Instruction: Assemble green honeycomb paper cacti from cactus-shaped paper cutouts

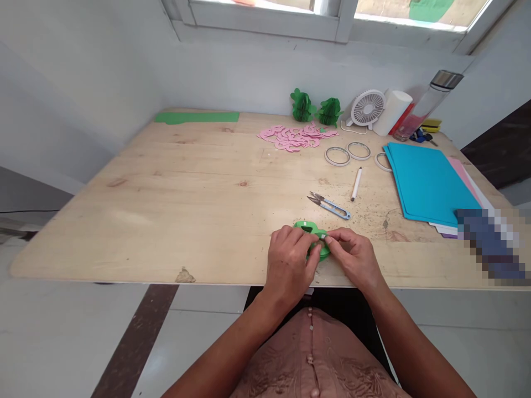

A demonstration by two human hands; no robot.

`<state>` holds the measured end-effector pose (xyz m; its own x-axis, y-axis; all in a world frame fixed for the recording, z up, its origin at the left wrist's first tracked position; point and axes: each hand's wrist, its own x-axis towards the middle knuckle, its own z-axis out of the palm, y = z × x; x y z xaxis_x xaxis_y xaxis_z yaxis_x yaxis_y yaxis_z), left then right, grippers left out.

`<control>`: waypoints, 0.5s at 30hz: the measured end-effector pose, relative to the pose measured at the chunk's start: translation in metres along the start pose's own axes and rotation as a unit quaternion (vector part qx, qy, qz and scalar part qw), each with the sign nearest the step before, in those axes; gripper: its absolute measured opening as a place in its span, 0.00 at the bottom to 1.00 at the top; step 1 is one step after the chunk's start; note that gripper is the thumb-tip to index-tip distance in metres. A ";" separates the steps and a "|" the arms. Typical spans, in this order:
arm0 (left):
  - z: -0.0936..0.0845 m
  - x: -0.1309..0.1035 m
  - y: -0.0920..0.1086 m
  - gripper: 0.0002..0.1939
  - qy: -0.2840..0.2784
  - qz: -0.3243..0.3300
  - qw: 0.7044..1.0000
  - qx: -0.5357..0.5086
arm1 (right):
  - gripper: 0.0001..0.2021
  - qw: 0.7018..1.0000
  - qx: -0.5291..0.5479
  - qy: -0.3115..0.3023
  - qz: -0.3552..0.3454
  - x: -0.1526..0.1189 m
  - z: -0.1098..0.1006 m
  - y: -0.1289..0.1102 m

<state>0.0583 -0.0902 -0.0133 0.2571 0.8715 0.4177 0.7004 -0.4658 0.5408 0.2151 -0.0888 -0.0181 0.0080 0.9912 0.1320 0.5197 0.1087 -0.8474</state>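
A bright green paper cutout (312, 226) with small white patches lies at the table's front edge, partly covered by my fingers. My left hand (290, 257) is closed on its left and middle part. From the right, my right hand (357, 254) pinches the cutout's right edge beside a white patch. Just beyond the hands lie blue-handled thread snips (331, 207) with their blades apart, pointing left. A white pen (356, 184) rests behind them to the right.
Pink paper cutouts (290, 137) lie behind, near green honeycomb shapes (303, 107), a fan (368, 109) and a glass bottle (423, 110). Tape rolls (337, 156) and blue sheets (433, 179) are at right; a green strip (203, 117) is back left.
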 end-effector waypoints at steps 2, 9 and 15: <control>0.001 0.002 0.002 0.06 0.001 -0.013 1.000 0.006 | 0.08 1.000 -0.026 -0.001 -0.017 -0.002 0.000 -0.003; 0.002 0.005 0.006 0.05 0.010 -0.027 0.999 0.024 | 0.08 0.983 -0.155 -0.024 -0.096 -0.007 -0.003 -0.009; 0.002 0.006 0.005 0.06 0.019 -0.020 0.999 0.031 | 0.09 0.967 -0.216 -0.015 -0.134 -0.011 -0.003 -0.013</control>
<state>0.0650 -0.0874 -0.0097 0.2032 0.8822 0.4248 0.7499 -0.4192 0.5118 0.2109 -0.1017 -0.0073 -0.1983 0.9342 0.2965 0.8081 0.3270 -0.4900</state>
